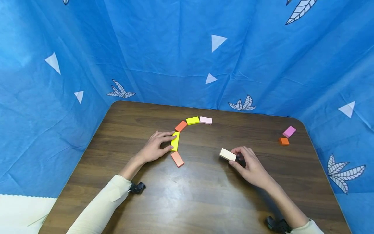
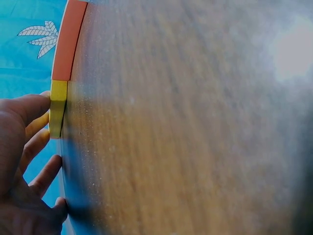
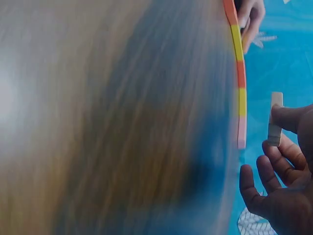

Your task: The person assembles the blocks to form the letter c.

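Note:
My left hand (image 1: 156,148) is at a yellow block (image 1: 175,141) that lies flat on the table, its thumb and fingertips touching it. An orange block (image 1: 181,125) adjoins the yellow one's far end, and a salmon block (image 1: 177,159) sits at its near end. My right hand (image 1: 250,165) pinches a cream-white block (image 1: 228,154) between thumb and fingers. In the right wrist view, this white block (image 3: 275,120) shows above the tabletop, apart from the row.
Beyond the orange block, a second yellow block (image 1: 193,121) and a pale pink block (image 1: 205,120) continue the curved row. At the table's right side lie a magenta block (image 1: 289,131) and a dark orange block (image 1: 284,141). Blue cloth (image 1: 181,58) hangs behind the table (image 1: 187,201).

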The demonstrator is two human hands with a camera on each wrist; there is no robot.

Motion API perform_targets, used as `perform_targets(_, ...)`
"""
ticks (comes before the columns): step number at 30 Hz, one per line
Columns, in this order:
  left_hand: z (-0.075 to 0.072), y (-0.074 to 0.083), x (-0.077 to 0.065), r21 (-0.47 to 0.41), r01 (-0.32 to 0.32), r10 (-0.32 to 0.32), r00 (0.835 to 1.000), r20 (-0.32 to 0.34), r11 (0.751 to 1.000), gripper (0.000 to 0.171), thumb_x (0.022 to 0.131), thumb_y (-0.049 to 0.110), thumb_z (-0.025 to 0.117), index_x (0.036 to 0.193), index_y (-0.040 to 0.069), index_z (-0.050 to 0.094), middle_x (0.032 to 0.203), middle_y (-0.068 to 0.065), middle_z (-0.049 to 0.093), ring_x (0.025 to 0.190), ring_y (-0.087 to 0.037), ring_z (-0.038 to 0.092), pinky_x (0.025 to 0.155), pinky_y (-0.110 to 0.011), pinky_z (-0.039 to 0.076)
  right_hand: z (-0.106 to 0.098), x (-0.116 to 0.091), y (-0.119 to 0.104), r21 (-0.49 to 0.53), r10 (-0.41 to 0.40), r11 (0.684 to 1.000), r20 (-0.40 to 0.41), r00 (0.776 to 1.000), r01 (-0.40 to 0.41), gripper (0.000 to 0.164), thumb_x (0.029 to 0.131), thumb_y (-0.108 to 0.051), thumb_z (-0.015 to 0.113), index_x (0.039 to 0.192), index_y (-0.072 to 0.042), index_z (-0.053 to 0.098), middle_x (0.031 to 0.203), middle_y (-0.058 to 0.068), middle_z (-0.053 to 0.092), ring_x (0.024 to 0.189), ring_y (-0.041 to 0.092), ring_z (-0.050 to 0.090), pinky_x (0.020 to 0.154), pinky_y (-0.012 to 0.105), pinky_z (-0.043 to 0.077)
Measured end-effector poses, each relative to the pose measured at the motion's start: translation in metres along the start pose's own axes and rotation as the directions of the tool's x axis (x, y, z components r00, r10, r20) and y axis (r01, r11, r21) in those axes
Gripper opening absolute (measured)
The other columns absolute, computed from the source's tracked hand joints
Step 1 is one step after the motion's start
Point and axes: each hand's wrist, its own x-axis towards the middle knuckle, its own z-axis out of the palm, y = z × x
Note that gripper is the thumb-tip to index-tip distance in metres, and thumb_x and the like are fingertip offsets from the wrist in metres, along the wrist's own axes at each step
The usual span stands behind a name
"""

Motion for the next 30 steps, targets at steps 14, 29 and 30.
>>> perform_targets(14,0.001,-0.002,0.0,0.008,-0.005,0.005,1.0,-0.003,1.0,0.05,0.104,0.029,0.073,0.153,0.019,0.063,0.167,-0.002,0.053,0.153,-0.034,0.047,0.137,-0.065,0.014,0.026,0.0,-0.031,0.09,0.049,0.994,0.106,0.993,-0.059,0.028,0.098,-0.019,0.082,0.119,-0.015,0.063,0.109,-0.005,0.065,0.101,0.013,0.062,0.084,0.029,0.063)
perform_targets(29,-0.001,-0.001,0.0,-0.006,-0.005,0.005,1.0,-0.004,1.0,0.051,0.103,0.028,0.074,0.153,0.019,0.064,0.165,-0.006,0.055,0.155,-0.038,0.045,0.137,-0.066,0.014,0.052,0.004,-0.063,-0.003,0.062,0.998,0.133,0.989,-0.062,0.028,0.093,-0.025,0.087,0.112,-0.023,0.066,0.098,-0.012,0.063,0.089,0.01,0.049,0.077,0.022,0.042)
perform_targets(30,-0.002,-0.001,0.0,-0.006,-0.004,0.004,1.0,-0.002,1.0,0.051,0.103,0.029,0.074,0.153,0.019,0.064,0.165,-0.006,0.055,0.155,-0.038,0.045,0.137,-0.066,0.014,0.053,0.005,-0.065,-0.007,0.057,0.998,0.134,0.989,-0.057,0.029,0.092,-0.025,0.087,0.111,-0.023,0.066,0.097,-0.012,0.063,0.089,0.009,0.048,0.077,0.023,0.041)
